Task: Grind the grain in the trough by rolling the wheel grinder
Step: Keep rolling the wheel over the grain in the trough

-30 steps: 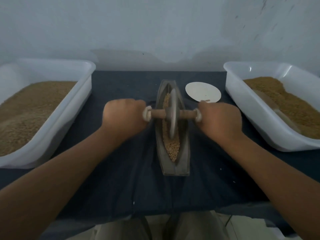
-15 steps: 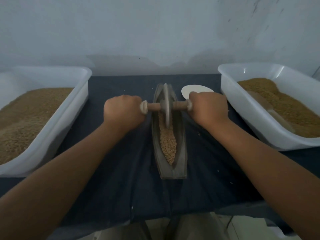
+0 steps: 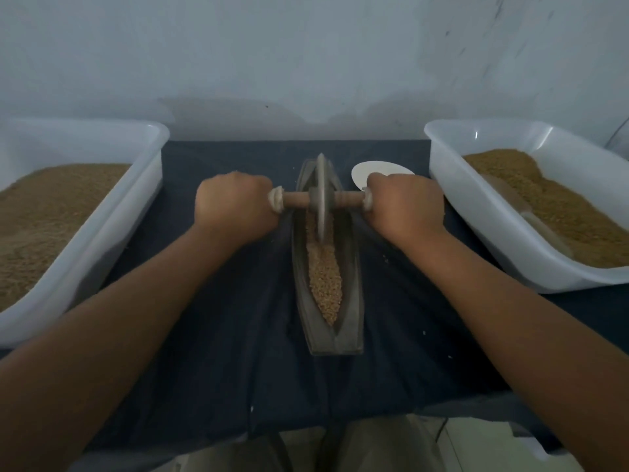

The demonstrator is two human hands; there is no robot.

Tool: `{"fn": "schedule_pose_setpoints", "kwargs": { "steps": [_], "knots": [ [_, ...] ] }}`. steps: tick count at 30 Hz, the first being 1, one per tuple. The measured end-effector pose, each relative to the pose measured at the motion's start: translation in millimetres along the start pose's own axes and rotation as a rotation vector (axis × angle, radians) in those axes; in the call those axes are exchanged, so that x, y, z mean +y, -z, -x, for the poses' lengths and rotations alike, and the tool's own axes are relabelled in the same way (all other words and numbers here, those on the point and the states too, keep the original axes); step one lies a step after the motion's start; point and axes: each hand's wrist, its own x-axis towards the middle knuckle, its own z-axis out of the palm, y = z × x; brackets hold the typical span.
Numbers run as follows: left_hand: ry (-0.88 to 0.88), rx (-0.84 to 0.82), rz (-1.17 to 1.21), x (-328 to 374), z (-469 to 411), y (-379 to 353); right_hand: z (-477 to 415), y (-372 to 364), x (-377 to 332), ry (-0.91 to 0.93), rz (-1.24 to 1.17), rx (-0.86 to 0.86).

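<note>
The left hand (image 3: 235, 206) and the right hand (image 3: 405, 206) each close their grip in a fist round one end of the wooden axle (image 3: 295, 199) of the wheel grinder (image 3: 320, 195). Its disc stands upright in the trough (image 3: 350, 301), near the far end. The trough lies lengthwise at the middle of the dark-clothed surface (image 3: 221, 335). The grain (image 3: 325, 284) heaped in its near half looks largely whole, though the dim light makes that uncertain, so I judge most of the grinding remains. A white disc (image 3: 374, 170) lies just beyond the right hand. A left tub (image 3: 129, 212) and a right tub (image 3: 476, 216), both holding brown grain, stand at the side edges.
</note>
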Motion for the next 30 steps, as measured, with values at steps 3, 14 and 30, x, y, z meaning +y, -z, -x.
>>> {"fn": "schedule_pose_setpoints", "kwargs": {
  "steps": [3, 14, 30],
  "knots": [
    [0.007, 0.032, 0.001, 1, 21, 0, 15, 8, -1, 0.044, -0.007, -0.026],
    [-0.086, 0.104, -0.029, -1, 40, 3, 34, 4, 4, 0.041, -0.016, -0.033],
    [-0.061, 0.205, 0.057, -4, 78, -6, 48, 21, 7, 0.180, -0.047, 0.085]
  ]
}}
